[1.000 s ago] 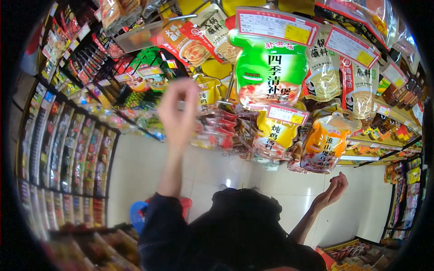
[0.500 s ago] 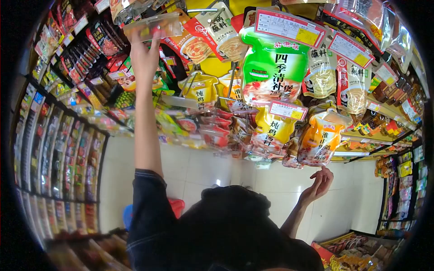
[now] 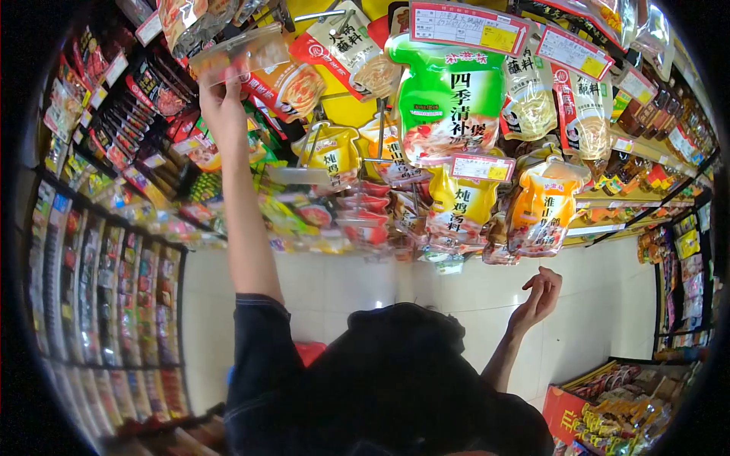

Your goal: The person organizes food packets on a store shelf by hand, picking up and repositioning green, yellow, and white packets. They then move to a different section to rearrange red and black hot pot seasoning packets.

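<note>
Standing before hanging soup pouches, we are looking past a long shelf (image 3: 114,251) on the left, whose small packets are blurring beyond reading. Our dark top (image 3: 395,387) is covering the lower frame and hiding whatever lies beneath it. Filling the middle, a green pouch (image 3: 445,106) is showing the characters 四季清补煲. A red-edged price tag (image 3: 465,26) is sitting over its top, with print too small for us to read. Below right, an orange pouch (image 3: 541,213) is reading 淮山, with its lower lines hard to make out. Just beside it, a yellow pouch (image 3: 460,209) is reading 炖鸡. High on the left, a clear packet (image 3: 239,52) is lying against red-and-orange packs, its label illegible. Our left hand (image 3: 223,102) is closing its fingers on that packet's lower edge, arm stretched up. Our right hand (image 3: 541,292) is hovering below the orange pouch, holding nothing, fingers loosely curled and apart.
</note>
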Tool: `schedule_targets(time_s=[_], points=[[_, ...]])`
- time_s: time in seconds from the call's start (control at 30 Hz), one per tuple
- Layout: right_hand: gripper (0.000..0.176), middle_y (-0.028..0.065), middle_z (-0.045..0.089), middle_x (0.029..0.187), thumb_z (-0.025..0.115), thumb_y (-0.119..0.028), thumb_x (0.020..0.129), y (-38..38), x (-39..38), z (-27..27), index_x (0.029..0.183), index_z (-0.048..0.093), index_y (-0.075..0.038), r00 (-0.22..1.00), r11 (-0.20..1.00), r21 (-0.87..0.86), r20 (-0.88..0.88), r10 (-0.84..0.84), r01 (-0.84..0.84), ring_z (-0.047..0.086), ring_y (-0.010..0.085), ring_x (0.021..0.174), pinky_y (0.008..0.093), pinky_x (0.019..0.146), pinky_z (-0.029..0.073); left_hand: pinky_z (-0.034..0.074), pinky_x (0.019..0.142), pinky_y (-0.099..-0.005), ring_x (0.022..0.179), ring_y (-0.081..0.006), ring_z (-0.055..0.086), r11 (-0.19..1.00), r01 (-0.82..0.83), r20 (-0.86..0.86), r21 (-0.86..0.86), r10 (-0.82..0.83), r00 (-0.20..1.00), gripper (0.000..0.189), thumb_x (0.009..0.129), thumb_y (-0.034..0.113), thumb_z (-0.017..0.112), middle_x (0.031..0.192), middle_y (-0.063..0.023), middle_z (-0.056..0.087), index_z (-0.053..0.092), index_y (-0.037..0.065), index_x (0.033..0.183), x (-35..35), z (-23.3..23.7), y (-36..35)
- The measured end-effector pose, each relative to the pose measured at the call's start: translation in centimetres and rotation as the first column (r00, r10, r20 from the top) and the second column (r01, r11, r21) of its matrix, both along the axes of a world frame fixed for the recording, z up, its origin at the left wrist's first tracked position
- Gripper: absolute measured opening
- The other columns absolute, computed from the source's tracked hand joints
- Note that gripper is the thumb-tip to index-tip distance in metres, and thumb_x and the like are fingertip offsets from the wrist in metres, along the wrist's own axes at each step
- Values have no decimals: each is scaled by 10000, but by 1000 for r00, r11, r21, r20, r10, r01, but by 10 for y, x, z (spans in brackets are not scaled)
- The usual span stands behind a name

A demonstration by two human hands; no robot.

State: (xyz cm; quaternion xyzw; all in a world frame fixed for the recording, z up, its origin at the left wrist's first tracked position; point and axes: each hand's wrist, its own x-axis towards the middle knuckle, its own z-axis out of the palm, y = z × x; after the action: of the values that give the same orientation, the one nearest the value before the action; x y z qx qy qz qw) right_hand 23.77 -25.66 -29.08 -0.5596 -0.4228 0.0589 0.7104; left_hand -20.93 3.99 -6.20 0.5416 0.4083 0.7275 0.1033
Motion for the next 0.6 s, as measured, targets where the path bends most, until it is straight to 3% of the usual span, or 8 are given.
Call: schedule_targets(time_s=[0.2, 0.23, 0.33, 0.37, 0.47, 0.6], points=[[159, 46, 522, 915, 516, -78, 1030, 4, -11, 3, 1091, 635, 9, 999, 998, -29, -11, 50, -51, 465, 107, 687, 261, 629, 406, 467, 829, -266, 885, -106, 592, 989, 57, 127, 134, -74, 989, 148, 1066, 157, 611, 995, -21, 668, 586, 55, 1170, -7, 21, -5], [158, 45, 522, 912, 516, -76, 1030, 5, -12, 2, 1090, 635, 10, 998, 998, -28, -14, 61, -61, 464, 107, 687, 261, 630, 407, 512, 821, -276, 900, -126, 640, 985, 126, 176, 117, -145, 974, 164, 1061, 162, 617, 1023, -51, 693, 588, 55, 1181, -17, 21, 1], [155, 45, 524, 908, 519, -75, 1030, 7, -16, 0, 1088, 636, 10, 996, 995, -32, -21, 89, -90, 463, 106, 688, 262, 631, 408, 525, 828, -302, 948, -125, 641, 945, 311, 257, -101, -277, 926, 168, 1030, 219, 668, 1047, -16, 696, 639, 78, 1117, 1, 43, -37], [155, 45, 525, 907, 522, -77, 1030, 10, -17, 2, 1089, 636, 10, 995, 994, -39, -25, 98, -99, 463, 105, 689, 262, 630, 409, 525, 888, -309, 1005, -140, 656, 919, 367, 228, -145, -329, 916, 195, 1020, 219, 680, 1100, -28, 706, 658, 78, 1152, -8, 44, -39], [159, 37, 524, 869, 535, -92, 1030, 16, -19, -2, 1087, 637, 15, 989, 989, -44, -52, 137, -139, 471, 104, 687, 254, 628, 399, 517, 922, -316, 1056, -143, 654, 888, 384, 213, -252, -336, 917, 212, 1033, 211, 658, 1141, -46, 712, 657, 67, 1188, -13, 47, -44], [155, 32, 523, 868, 544, -96, 1025, 25, -27, 3, 1083, 633, 16, 983, 983, -17, -40, 181, -181, 474, 102, 688, 249, 627, 391, 554, 828, -308, 1005, -178, 691, 902, 394, 246, -174, -348, 905, 215, 1068, 191, 588, 1218, -76, 700, 642, 40, 1211, -18, 39, -40]])
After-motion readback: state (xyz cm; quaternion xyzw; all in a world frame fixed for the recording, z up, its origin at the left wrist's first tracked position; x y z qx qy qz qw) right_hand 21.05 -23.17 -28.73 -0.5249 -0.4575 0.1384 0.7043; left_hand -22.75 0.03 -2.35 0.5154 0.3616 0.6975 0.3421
